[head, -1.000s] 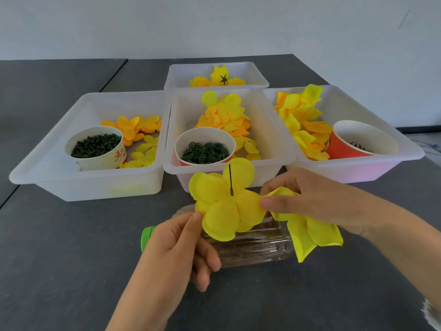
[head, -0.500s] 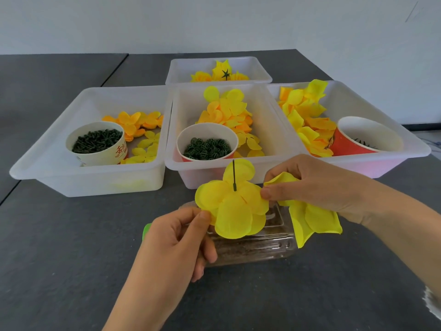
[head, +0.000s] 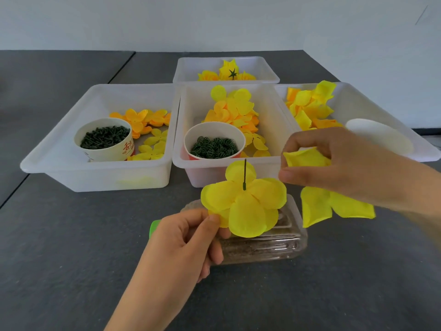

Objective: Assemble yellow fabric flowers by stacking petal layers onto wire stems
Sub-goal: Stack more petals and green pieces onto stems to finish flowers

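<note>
Left hand [head: 183,244] pinches the flower [head: 243,204]; right hand [head: 334,168] beside it grips loose petals [head: 334,206]

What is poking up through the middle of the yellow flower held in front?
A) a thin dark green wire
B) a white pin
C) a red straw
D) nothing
A: a thin dark green wire rises from the centre of the yellow flower that the left hand holds.

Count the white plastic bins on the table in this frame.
4. One at the left holding a cup of dark pieces, one in the middle with a cup of rings, one at the right partly behind the right hand, and one at the back.
</note>
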{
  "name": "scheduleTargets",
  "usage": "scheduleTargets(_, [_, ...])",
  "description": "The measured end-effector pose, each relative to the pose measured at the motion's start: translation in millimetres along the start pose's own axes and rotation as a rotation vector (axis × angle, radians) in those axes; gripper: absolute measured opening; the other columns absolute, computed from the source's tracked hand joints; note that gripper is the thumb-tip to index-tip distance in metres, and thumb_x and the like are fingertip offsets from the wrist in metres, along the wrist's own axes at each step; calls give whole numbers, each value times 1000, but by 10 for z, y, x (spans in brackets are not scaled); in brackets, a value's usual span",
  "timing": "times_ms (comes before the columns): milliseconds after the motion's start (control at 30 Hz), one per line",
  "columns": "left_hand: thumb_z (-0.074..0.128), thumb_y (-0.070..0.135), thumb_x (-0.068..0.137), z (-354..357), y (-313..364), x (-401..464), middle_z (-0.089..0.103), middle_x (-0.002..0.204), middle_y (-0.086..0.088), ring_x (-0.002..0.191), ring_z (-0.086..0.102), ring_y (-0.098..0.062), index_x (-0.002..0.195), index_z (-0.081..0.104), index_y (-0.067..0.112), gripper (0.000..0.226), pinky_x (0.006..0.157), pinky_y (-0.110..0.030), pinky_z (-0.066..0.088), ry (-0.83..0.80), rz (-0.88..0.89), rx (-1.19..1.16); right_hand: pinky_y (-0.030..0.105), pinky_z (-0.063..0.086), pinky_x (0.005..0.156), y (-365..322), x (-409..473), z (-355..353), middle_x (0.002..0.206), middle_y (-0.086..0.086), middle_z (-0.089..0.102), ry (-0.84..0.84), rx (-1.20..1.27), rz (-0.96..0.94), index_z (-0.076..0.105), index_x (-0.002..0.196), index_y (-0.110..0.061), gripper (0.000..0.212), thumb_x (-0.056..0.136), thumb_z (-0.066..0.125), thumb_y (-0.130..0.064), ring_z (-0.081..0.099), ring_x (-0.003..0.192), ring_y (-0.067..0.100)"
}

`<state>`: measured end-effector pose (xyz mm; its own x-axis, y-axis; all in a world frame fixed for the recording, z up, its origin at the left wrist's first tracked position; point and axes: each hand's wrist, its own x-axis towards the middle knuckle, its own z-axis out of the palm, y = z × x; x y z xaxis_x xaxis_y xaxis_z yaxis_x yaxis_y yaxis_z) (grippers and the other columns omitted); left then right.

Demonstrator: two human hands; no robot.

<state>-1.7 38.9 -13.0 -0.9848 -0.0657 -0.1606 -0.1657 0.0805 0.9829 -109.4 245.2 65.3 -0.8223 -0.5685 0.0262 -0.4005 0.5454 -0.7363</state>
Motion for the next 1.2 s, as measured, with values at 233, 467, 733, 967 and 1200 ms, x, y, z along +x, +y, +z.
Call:
scheduleTargets(233, [50, 49, 69, 33, -4, -26, 61, 51, -2, 35, 43, -4, 67, 71, 28, 30, 39, -13, 35, -29, -7, -19, 4, 35, 49, -293, -85, 41, 57, -28, 55, -24, -283, -176, 66, 87, -39, 27, 66, 69, -57, 52, 54, -8])
scheduleTargets(467, [52, 46, 77, 40, -37, -27, 59, 50, 0, 35, 43, -5, 67, 71, 27, 30, 40, -13, 34, -9, 11, -42, 17, 40, 61, -340, 108, 293, 79, -13, 64, -53, -308, -222, 65, 85, -32, 23, 72, 69, -50, 55, 74, -2])
scheduleTargets(733, [53, 30, 93, 12, -94, -14, 60, 50, 1, 35, 43, -6, 70, 71, 24, 30, 40, -15, 35, -10, 4, -2, 33, 46, 65, -212, 173, 387, 75, -10, 64, -62, -252, -180, 64, 76, -27, 15, 76, 72, -39, 58, 76, 5])
scheduleTargets(967, [42, 62, 72, -175, 22, -119, 60, 50, 2, 37, 44, -4, 71, 67, 27, 43, 41, -14, 34, 112, 60, 170, 38, 52, 63, -261, 80, 309, 78, -6, 68, -60, -196, -150, 60, 88, -36, 39, 67, 64, -69, 62, 69, 8])
scheduleTargets(1200, [62, 54, 85, -441, 347, -155, 56, 49, -3, 37, 41, -5, 70, 70, 25, 34, 37, -11, 33, 285, 322, 70, 26, 50, 49, -351, 22, -273, 61, 0, 61, -3, -185, -107, 62, 78, -34, 46, 72, 47, -78, 56, 48, 8])
